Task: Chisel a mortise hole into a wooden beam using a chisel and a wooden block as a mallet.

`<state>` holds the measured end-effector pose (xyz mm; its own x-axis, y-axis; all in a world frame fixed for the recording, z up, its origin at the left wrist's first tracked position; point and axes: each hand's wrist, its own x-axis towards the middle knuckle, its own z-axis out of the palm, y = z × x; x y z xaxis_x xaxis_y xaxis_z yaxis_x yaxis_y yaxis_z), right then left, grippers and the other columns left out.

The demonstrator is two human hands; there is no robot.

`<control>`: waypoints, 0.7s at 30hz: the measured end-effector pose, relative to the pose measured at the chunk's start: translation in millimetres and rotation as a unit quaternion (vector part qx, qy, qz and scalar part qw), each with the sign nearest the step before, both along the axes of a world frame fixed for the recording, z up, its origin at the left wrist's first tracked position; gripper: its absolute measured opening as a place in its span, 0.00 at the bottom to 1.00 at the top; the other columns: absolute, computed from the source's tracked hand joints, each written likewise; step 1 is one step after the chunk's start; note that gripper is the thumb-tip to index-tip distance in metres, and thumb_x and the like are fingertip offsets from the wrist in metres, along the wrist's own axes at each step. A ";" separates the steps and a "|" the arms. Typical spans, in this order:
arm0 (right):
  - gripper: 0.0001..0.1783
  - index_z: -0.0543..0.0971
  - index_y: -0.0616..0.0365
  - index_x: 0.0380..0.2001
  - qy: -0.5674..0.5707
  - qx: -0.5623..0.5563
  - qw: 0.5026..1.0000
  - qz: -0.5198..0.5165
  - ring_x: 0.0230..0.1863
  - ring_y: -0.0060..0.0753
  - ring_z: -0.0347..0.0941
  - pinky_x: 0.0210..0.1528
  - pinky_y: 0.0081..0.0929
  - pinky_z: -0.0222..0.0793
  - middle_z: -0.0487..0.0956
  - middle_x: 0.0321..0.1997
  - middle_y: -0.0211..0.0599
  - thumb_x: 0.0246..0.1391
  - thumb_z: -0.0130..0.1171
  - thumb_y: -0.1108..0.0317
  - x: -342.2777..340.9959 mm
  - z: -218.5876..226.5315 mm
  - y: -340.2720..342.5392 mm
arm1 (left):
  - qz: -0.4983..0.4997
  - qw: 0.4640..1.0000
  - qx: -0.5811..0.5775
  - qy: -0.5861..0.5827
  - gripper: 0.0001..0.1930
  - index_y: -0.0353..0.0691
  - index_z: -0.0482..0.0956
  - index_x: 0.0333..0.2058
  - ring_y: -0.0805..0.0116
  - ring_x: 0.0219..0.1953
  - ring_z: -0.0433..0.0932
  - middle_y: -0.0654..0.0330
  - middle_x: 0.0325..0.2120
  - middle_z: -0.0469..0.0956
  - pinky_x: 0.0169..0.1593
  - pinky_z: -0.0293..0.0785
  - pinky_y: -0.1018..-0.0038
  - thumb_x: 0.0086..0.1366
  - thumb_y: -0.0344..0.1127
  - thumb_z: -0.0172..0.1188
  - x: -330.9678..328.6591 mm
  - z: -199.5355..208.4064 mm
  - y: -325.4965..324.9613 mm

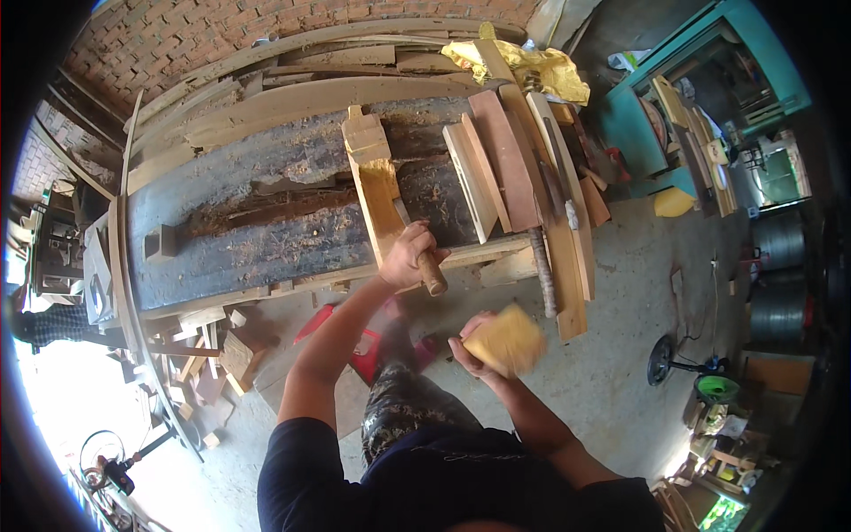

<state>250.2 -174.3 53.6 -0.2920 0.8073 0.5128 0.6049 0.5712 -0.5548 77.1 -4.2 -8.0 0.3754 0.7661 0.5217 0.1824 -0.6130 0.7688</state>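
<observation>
My left hand is closed around the wooden handle of a chisel. The chisel's blade points away from me, its tip against a yellowish length of wood that lies across the bench. A hollow has been cut into that wood's upper face, and its far end is narrower. To the right, off the bench's near edge, my right hand grips a yellowish wooden block, blurred by motion. Whether the block has a handle is hidden. The block is apart from the chisel.
The dark bench top carries wood chips and a small grey block. Several boards lie at its right, some jutting over the near edge. Offcuts litter the floor at left. A teal machine and a fan stand at right.
</observation>
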 end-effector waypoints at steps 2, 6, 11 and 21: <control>0.25 0.71 0.61 0.43 0.030 -0.106 0.994 0.004 0.36 0.37 0.73 0.43 0.36 0.68 0.75 0.34 0.38 0.42 0.70 0.66 5.7 -26.8 -1.6 | -0.013 1.000 0.003 0.006 0.11 0.38 0.70 0.25 0.43 0.38 0.73 0.51 0.24 0.70 0.57 0.67 0.53 0.50 0.33 0.65 -0.4 -4.2 3.7; 0.28 0.70 0.64 0.42 0.193 -0.233 0.942 -0.147 0.31 0.35 0.76 0.34 0.31 0.73 0.77 0.31 0.38 0.43 0.73 0.62 -15.1 -15.3 4.2 | -0.030 0.994 0.089 0.047 0.14 0.39 0.69 0.24 0.46 0.35 0.73 0.53 0.23 0.69 0.57 0.68 0.53 0.51 0.35 0.69 -9.5 -17.8 8.7; 0.28 0.68 0.64 0.45 0.200 -0.099 0.971 -0.088 0.33 0.36 0.77 0.35 0.31 0.73 0.78 0.34 0.41 0.46 0.70 0.63 -2.9 -26.3 -1.1 | -0.077 0.989 0.069 0.108 0.13 0.40 0.75 0.33 0.54 0.40 0.74 0.55 0.29 0.72 0.59 0.67 0.53 0.50 0.34 0.68 -11.4 -33.1 1.7; 0.25 0.70 0.60 0.41 0.237 -0.277 0.909 -0.201 0.28 0.24 0.72 0.29 0.26 0.70 0.76 0.29 0.33 0.48 0.70 0.57 6.5 36.2 19.7 | 0.009 0.994 -0.112 -0.008 0.09 0.38 0.72 0.24 0.63 0.29 0.79 0.56 0.23 0.77 0.38 0.77 0.65 0.55 0.32 0.65 -19.1 25.0 49.3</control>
